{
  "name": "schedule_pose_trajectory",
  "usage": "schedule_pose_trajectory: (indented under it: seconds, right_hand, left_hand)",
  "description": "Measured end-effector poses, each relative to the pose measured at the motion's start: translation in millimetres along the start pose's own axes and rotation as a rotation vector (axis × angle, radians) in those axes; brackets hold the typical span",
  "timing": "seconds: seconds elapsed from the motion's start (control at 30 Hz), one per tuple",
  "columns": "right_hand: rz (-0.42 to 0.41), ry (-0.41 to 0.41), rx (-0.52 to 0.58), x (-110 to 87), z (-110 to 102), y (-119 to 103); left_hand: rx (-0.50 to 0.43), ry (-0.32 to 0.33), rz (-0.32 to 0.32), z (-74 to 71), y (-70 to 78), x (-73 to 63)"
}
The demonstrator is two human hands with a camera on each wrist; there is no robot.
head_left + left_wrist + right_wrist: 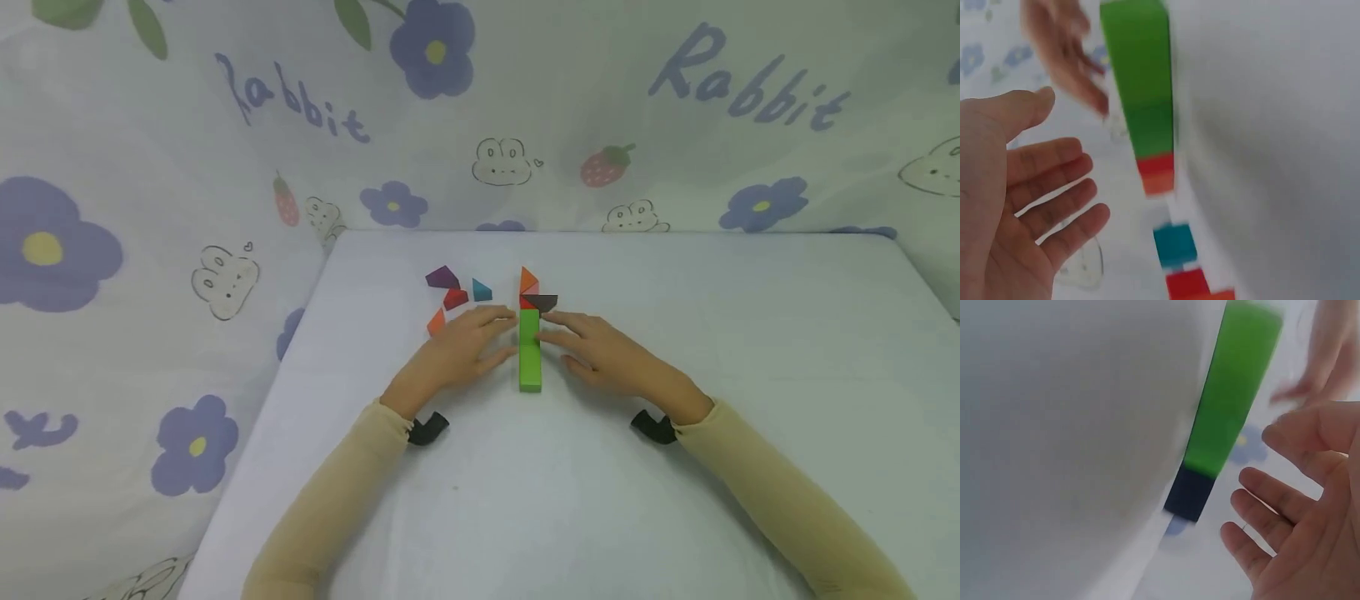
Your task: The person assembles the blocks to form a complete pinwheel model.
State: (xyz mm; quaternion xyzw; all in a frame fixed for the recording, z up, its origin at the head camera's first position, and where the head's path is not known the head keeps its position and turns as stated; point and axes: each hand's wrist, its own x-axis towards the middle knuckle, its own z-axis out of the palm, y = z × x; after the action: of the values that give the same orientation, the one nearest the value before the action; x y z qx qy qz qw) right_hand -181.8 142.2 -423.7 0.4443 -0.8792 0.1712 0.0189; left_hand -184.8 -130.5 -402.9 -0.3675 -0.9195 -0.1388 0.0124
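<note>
Two light green blocks (530, 367) lie end to end in a straight line on the white table. At their far end, small red and orange pieces (528, 279) continue the row, with a dark grey block (544, 302) sticking out to the right. My left hand (471, 346) hovers on the left of the green blocks, fingers spread and relaxed. On the other side, my right hand (603, 357) mirrors it, its fingertips close to the green side. Both wrist views show the palms with nothing in them: the left hand (1035, 194) and the right hand (1304, 506).
Left of the row sit a purple block (442, 277), a blue block (482, 291), a red block (455, 298) and an orange block (437, 322), partly behind my left hand. A patterned cloth (555, 100) hangs behind the table (750, 317) and along its left side.
</note>
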Motion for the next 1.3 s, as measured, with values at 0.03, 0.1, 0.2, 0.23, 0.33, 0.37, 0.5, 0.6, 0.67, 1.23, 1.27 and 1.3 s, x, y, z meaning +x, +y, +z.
schedule_pose_trajectory:
  seconds: [0.03,0.1,0.2,0.23,0.33,0.37,0.5,0.6,0.67,1.23,1.27,1.3]
  right_hand:
    - [-0.022,0.002,-0.006,-2.4,1.2,-5.7]
    - [-0.055,0.010,-0.009,-6.5,4.3,-17.0]
    - [-0.094,0.019,-0.006,-10.6,8.5,-31.2]
    - [-0.104,0.019,-0.005,-11.3,10.0,-34.7]
    - [-0.112,0.000,-0.017,-11.9,13.2,-41.9]
    - [-0.110,-0.007,-0.022,-11.9,14.0,-43.2]
    - [-0.095,-0.032,-0.047,-11.4,14.3,-44.4]
    - [-0.089,-0.038,-0.050,-12.5,14.0,-43.7]
    - [-0.091,-0.038,-0.051,-13.6,15.0,-42.7]
    - [-0.056,-0.096,-0.037,-14.9,17.8,-39.9]
    - [-0.054,-0.098,-0.033,-15.0,17.6,-40.2]
    - [-0.053,-0.099,-0.030,-15.1,17.3,-40.5]
  left_hand:
    - [-0.007,0.012,-0.033,-3.9,-8.5,3.1]
    - [-0.017,0.047,-0.092,-11.2,-28.0,9.9]
    - [-0.009,0.085,-0.176,-17.7,-57.0,19.7]
    - [-0.006,0.089,-0.200,-18.4,-64.9,22.2]
    - [-0.022,0.062,-0.236,-18.5,-80.0,26.9]
    - [-0.024,0.048,-0.240,-18.0,-82.1,27.7]
    - [-0.021,0.005,-0.239,-14.3,-81.7,31.4]
    - [-0.006,-0.015,-0.227,-9.5,-78.0,34.5]
    - [-0.004,-0.026,-0.213,-5.8,-75.7,35.9]
    - [-0.003,0.104,-0.236,4.7,-74.3,35.5]
    - [0.000,0.105,-0.235,3.9,-74.4,35.4]
    - [0.000,0.105,-0.235,2.9,-74.3,35.3]
